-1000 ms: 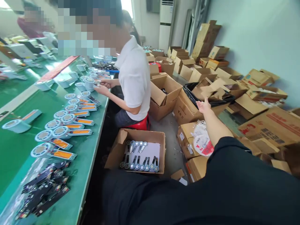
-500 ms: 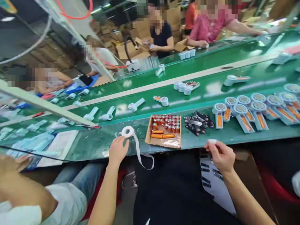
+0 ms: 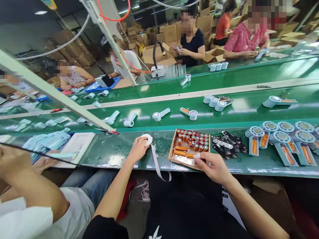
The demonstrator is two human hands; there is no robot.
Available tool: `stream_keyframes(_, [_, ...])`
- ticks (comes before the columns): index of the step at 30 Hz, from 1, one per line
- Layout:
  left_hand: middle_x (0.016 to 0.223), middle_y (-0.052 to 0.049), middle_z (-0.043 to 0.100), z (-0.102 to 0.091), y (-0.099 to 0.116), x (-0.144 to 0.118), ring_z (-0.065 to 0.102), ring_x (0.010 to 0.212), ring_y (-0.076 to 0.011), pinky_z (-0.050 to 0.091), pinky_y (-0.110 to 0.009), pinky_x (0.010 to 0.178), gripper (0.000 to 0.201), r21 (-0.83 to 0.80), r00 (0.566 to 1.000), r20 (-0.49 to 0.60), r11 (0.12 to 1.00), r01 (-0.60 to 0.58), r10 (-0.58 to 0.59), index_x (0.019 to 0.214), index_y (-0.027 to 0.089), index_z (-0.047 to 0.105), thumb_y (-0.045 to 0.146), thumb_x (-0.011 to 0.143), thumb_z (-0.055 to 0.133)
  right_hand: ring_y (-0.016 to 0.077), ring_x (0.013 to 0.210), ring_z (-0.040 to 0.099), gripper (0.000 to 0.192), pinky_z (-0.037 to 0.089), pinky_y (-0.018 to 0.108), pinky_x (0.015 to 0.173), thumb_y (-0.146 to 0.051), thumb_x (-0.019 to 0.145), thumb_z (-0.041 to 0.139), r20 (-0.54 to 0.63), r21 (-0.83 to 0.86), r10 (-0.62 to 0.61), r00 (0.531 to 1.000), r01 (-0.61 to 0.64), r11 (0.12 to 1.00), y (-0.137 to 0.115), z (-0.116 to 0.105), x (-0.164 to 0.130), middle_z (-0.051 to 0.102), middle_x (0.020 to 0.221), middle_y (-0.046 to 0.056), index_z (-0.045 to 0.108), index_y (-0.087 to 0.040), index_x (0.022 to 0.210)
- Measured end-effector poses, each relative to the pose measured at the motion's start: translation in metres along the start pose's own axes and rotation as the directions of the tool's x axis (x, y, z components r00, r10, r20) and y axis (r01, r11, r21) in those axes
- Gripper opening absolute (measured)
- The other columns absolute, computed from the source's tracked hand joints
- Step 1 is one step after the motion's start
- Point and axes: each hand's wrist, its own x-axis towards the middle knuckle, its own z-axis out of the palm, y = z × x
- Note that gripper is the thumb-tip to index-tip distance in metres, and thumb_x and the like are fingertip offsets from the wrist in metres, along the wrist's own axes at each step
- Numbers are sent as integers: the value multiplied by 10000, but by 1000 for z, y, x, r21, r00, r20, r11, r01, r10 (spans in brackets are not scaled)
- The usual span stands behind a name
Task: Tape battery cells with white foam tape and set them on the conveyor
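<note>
My left hand [image 3: 139, 150] rests on a white roll of tape [image 3: 147, 139] on the green bench, and a loose strip of tape [image 3: 157, 165] hangs down over the bench edge. My right hand [image 3: 213, 167] reaches into a shallow cardboard tray [image 3: 174, 156] of orange batteries [image 3: 192, 142]; its taped fingertip touches the lying batteries at the tray's near right corner. Whether the fingers grip one is unclear. A heap of black circuit boards [image 3: 228, 142] lies just right of the tray.
White round-headed lamp bodies with orange batteries [image 3: 281, 139] lie in rows to the right. More white lamps [image 3: 160, 114] ride the green conveyor [image 3: 224, 111] behind. A co-worker's arm [image 3: 27, 186] sits close on my left. Other people work across the line.
One second ago I faced right, arm stretched toward cardboard boxes. Since half a second ago my right hand has moved left from the bench edge into the battery tray; my left hand stays on the tape.
</note>
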Motion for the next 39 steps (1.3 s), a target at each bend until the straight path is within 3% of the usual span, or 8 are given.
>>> stream_keyframes(6, [1310,-133,647,-43,75,-8,219,1581,-392,276,-693,1250,169,21,828,-404,908,-418,390,1112,196,564,228,951,604,169,887,713,693,579,293,706,-486,926,754,206,505,308,929,-371,780,-36,57,7,522,1560,138,453,-310,1525])
stream_keyframes(9, [1263,-110,686,-59,90,-10,185,1610,-374,265,-744,1247,227,-8,766,-472,866,-499,437,1121,206,575,92,925,550,138,720,676,366,552,266,672,-483,932,741,405,495,272,873,-459,737,-48,78,14,759,1159,83,710,-218,1183])
stream_keyframes(13, [1322,-142,661,-54,64,-15,331,1561,-384,543,-583,1116,189,-225,879,-462,944,-241,115,1153,202,610,213,970,566,123,533,596,278,435,236,543,-432,973,685,579,101,270,769,-396,913,-45,71,17,706,670,-11,779,-210,834])
stream_keyframes(16, [1341,-159,634,-38,48,-33,458,1483,-373,642,-468,961,236,-364,896,-438,927,-96,-79,1185,207,615,295,967,629,159,614,635,255,442,254,600,-481,954,717,435,-187,314,844,-257,948,-29,51,33,702,681,-11,793,-237,956])
stream_keyframes(20, [1207,-120,679,-19,58,-52,477,1450,-375,499,-615,1143,171,-255,863,-505,949,-184,31,1114,208,623,191,944,643,235,861,701,207,474,309,752,-356,1043,586,97,-608,329,939,-206,767,-3,43,73,762,998,96,717,-214,1117])
stream_keyframes(29, [1246,-120,677,-12,71,-54,377,1507,-382,462,-648,1170,346,-148,840,-499,934,-326,214,1139,192,605,-14,865,562,264,896,718,144,523,369,844,-321,1023,607,87,-622,285,954,-172,764,11,56,100,757,970,106,698,-216,986])
stream_keyframes(34, [1221,-96,717,-22,71,-51,526,1409,-319,401,-670,1226,358,-74,815,-490,916,-393,310,1135,195,630,-34,874,538,252,1126,710,296,564,403,966,-343,994,657,-194,54,83,978,-74,996,-25,28,81,737,1202,97,554,-264,1260])
stream_keyframes(39, [1247,-88,726,-35,84,-45,271,1569,-388,546,-582,1120,364,-36,822,-451,914,-405,347,1137,190,683,-46,892,552,259,1015,769,389,618,452,944,-361,867,838,-149,644,302,941,-139,752,-58,31,66,794,1122,50,616,-298,1180])
